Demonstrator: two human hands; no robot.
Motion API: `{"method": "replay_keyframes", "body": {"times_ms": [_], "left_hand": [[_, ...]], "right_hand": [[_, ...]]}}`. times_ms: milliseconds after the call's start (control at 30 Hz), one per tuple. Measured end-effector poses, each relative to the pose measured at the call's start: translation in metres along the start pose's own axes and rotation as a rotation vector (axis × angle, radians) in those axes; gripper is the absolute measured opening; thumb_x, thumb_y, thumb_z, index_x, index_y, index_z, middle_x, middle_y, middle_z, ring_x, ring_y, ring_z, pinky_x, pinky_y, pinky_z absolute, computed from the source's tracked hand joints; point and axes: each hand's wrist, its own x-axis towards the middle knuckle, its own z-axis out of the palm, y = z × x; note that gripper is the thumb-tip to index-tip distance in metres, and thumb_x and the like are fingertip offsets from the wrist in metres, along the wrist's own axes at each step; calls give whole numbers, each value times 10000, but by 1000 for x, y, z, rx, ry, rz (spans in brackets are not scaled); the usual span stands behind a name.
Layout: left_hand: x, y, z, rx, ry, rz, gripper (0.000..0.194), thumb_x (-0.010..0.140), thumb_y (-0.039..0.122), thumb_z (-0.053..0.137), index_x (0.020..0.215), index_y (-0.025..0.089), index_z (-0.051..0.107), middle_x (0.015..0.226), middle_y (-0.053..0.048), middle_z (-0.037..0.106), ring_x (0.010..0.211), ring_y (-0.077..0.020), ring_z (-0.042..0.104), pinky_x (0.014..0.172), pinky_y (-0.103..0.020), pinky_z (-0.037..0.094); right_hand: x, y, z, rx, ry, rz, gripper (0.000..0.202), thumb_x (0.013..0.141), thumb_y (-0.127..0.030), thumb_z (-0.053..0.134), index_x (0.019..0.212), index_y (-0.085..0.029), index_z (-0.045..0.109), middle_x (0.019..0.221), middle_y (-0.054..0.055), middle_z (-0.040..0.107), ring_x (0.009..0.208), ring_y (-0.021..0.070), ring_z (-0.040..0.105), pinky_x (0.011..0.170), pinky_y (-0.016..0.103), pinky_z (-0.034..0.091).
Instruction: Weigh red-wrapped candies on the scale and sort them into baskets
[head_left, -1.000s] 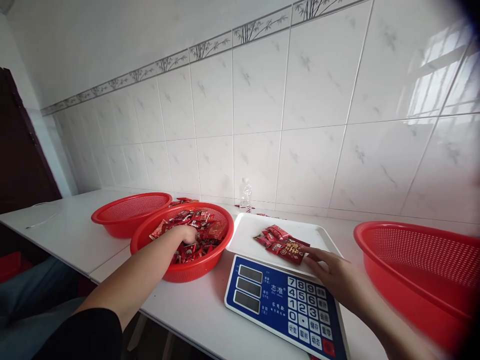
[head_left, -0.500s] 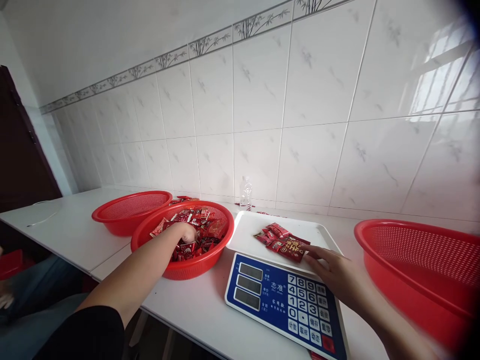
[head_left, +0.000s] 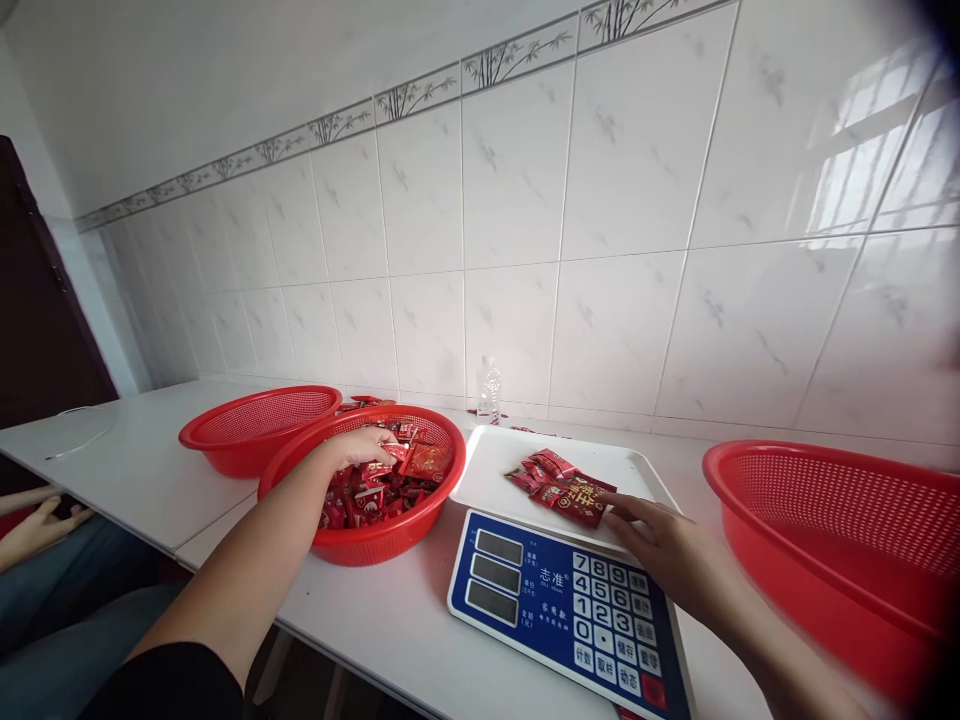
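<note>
My left hand (head_left: 367, 446) is inside the middle red basket (head_left: 360, 548), its fingers closed on a small red packet (head_left: 394, 451). Many red snack packets (head_left: 367, 500) fill that basket. Over the scale's white tray (head_left: 487, 470), my right hand (head_left: 645, 525) pinches the corner of a red packet with gold lettering (head_left: 576, 499). Smaller red packets (head_left: 544, 466) lie beside and partly under it on the tray. The blue keypad panel of the scale (head_left: 551, 605) faces me, just in front of the tray.
Another red basket (head_left: 262, 420) stands at the far left, a third (head_left: 832, 560) at the right. A clear plastic bottle (head_left: 490, 390) stands by the tiled wall, near loose packets (head_left: 366, 402). Another person's hands (head_left: 41, 530) show at the lower left, below the table edge.
My left hand has risen and moved toward the back of the basket, now with a small packet in its fingers. My right hand keeps its pinch on the gold-lettered packet.
</note>
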Motion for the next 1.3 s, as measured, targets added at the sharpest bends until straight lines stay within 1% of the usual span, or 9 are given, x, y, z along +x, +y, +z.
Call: {"method": "replay_keyframes", "body": {"times_ms": [100, 267, 533, 633, 767, 867, 967, 1133, 1300], "left_hand": [[-3, 0, -1, -168, -15, 36, 416, 594, 400, 760, 915, 189, 598, 778, 5, 656, 767, -205, 634, 630, -268, 457], [-9, 4, -1, -357, -19, 94, 501, 608, 451, 772, 993, 188, 586, 999, -37, 658, 931, -202, 625, 750, -274, 470], [-9, 8, -1, -531, -19, 168, 527, 609, 383, 803, 1044, 210, 562, 1113, -54, 614, 1040, -201, 584, 865, -308, 454], [-13, 11, -1, -533, -86, 173, 496, 654, 400, 771, 1058, 217, 549, 1094, -58, 615, 1002, -198, 602, 851, -338, 471], [-15, 14, -1, -460, -191, 152, 438, 709, 409, 728, 1058, 207, 556, 1095, -73, 624, 988, -198, 619, 848, -345, 488], [-12, 11, 1, -346, -164, 118, 342, 796, 389, 644, 1070, 213, 538, 1126, -61, 605, 1010, -178, 608, 830, -300, 500], [-4, 2, 2, -152, -100, 23, 236, 868, 342, 561, 1045, 187, 545, 1080, -52, 604, 955, -164, 612, 788, -287, 515], [11, -14, 6, 220, -138, -176, 271, 889, 305, 553, 1111, 150, 573, 1119, -73, 593, 943, -202, 602, 793, -391, 520], [25, -17, 15, 377, -228, -210, 308, 890, 306, 554, 1161, 161, 549, 1172, -85, 573, 989, -209, 592, 825, -412, 510]], "right_hand": [[0, -2, -3, -7, 1, 0, 415, 826, -491, 420, 1065, -277, 683, 974, 53, 726, 856, 260, 665, 643, 324, 498], [0, -4, -5, -26, -10, 7, 413, 818, -486, 429, 1061, -276, 688, 991, 56, 725, 857, 261, 673, 626, 316, 505], [0, -4, -4, -44, -32, 14, 445, 830, -479, 409, 1113, -257, 671, 1032, 73, 715, 888, 264, 668, 670, 326, 509], [0, -3, -3, -42, -26, 14, 440, 829, -475, 410, 1107, -259, 673, 1027, 71, 717, 888, 263, 668, 674, 328, 511], [1, -4, -3, -38, -11, 4, 427, 827, -475, 419, 1093, -265, 679, 1001, 67, 724, 861, 259, 675, 647, 320, 513], [0, -5, -4, -40, -6, 2, 421, 825, -474, 423, 1080, -267, 685, 982, 65, 728, 836, 255, 679, 628, 313, 513], [0, -6, -5, -47, -7, 0, 422, 823, -472, 426, 1083, -265, 686, 960, 66, 731, 825, 254, 679, 619, 309, 512], [-1, -6, -5, -47, 1, -4, 425, 826, -477, 418, 1069, -259, 689, 998, 67, 724, 845, 256, 676, 630, 309, 508], [-1, -5, -5, -39, -8, 6, 436, 819, -488, 413, 1075, -263, 684, 972, 60, 727, 835, 253, 672, 637, 315, 503]]}}
